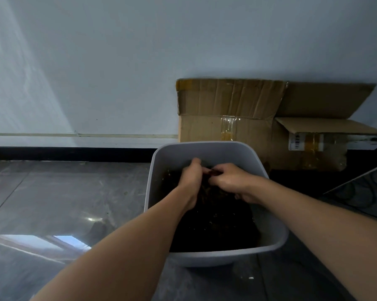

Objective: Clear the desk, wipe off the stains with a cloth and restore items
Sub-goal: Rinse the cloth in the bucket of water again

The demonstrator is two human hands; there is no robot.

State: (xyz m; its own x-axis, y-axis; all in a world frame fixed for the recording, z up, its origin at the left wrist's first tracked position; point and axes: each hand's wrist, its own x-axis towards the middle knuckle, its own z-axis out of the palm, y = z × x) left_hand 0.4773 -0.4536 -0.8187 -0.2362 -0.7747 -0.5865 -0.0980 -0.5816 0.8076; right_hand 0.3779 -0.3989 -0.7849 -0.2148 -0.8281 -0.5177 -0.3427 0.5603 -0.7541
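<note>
Head view looks down at two bare forearms reaching into a basin (pixel 224 152) on the floor (pixel 63 192). The left hand (pixel 190 180) and the right hand (pixel 232 181) meet over the far half of the basin, knuckles almost touching. Both grip the cloth (pixel 207 190), a dark, brownish wad bunched between them. The left hand's fingers are curled down into the wad, with its thumb side turned up toward the camera. The right hand's fingers are curled tight over the top of the cloth, and a reddish-brown fold pokes out just beyond its knuckles. How much of the cloth lies under the surface cannot be told, as it merges with the water.

Below and nearer than the hands, the water (pixel 215 227) is very dark, almost black, and speckled with small glints. It fills the lower part of the pale grey, round-cornered basin, whose walls rise around both wrists.

Beyond the hands, just behind the basin's far rim, a worn box (pixel 226 109) of brown cardboard leans against the wall (pixel 118 61), with flaps open, yellowed tape and a label. To the right of the right hand, dark cables (pixel 361 192) loop on the floor. To the left of the left hand, the glossy grey floor mirrors a bright window.
</note>
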